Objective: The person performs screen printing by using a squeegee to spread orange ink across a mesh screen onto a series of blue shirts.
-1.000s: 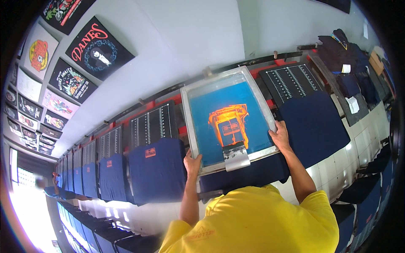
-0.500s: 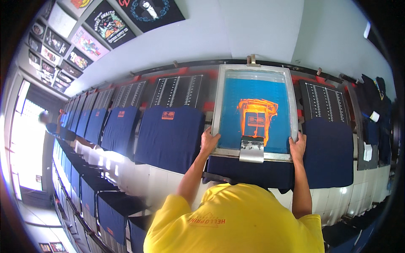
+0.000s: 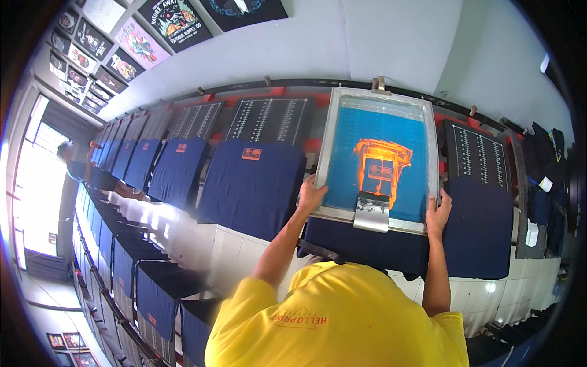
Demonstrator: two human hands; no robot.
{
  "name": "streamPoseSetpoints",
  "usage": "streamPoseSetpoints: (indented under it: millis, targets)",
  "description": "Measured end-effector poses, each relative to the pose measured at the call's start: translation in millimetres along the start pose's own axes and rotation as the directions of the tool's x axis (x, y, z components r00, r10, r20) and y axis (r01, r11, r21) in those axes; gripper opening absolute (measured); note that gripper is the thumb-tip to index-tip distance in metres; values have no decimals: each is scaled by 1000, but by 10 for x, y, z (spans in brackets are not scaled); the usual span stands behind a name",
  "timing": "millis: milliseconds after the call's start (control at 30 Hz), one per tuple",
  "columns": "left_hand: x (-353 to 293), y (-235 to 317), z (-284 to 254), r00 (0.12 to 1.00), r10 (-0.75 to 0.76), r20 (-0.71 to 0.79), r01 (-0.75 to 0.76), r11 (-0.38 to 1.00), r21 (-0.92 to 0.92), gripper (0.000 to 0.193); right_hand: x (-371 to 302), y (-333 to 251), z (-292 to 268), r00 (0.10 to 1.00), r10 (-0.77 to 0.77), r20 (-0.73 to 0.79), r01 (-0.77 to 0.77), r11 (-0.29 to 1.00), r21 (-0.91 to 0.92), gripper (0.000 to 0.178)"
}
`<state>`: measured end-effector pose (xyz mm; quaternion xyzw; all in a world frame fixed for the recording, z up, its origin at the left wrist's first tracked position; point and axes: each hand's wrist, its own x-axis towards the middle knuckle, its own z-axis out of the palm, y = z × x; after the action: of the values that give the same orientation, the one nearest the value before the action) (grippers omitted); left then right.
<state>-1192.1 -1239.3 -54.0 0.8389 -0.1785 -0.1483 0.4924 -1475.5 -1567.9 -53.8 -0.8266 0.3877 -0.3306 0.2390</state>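
Observation:
A screen-printing frame [image 3: 324,147] with a pale metal border and blue mesh [image 3: 391,125] lies over a board in front of me. My left hand [image 3: 312,196] grips its near left side, and my right hand [image 3: 438,214] grips the near right side. Orange ink [image 3: 386,148] is smeared on the mesh around a small rectangular design. A squeegee [image 3: 372,214] with a wide silver metal handle leans on the frame's near edge between my hands, touched by neither. Below the frame hangs a dark navy shirt [image 3: 367,244]; how it lies under the mesh is hidden.
Navy shirts on black boards flank the frame: one with an orange print [image 3: 251,154] on the left, another [image 3: 477,226] on the right. A metal rail [image 3: 293,82] runs behind. Another row of shirts [image 3: 162,293] stands lower left. A co-worker [image 3: 98,177] is far left.
The view has tilted slightly, shifting the frame and boards a little together. Both hands keep their grip. The co-worker at far left shows more fully, with an arm stretched toward the boards.

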Motion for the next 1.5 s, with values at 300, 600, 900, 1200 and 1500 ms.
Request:
streamPoseSetpoints:
  millis: [300, 600, 900, 1200, 1500]
  targets:
    - [-110, 151, 171, 1000, -16, -25, 17, 999, 44, 62, 43, 143, -202, 990, -120, -67, 120, 993, -3, 30]
    - [95, -63, 65, 998, 17, 53, -14, 999, -49, 58, -49, 8, -21, 982, -167, -91, 166, 986, -23, 25]
    - [63, -123, 177, 979, 113, -170, -114, 994, 6, 58, -37, 14, -59, 988, -121, -97, 130, 987, 90, 25]
    - [-619, 474, -210, 841, 354, -409, -405, 914, -41, 30, -442, -1006, -348, 853, -388, 349, 317, 916, 246, 38]
    - [-1685, 246, 289, 968, 37, -248, -161, 850, -502, 20, -714, -1305, -276, 525, -539, 658, 666, 742, 77, 63]
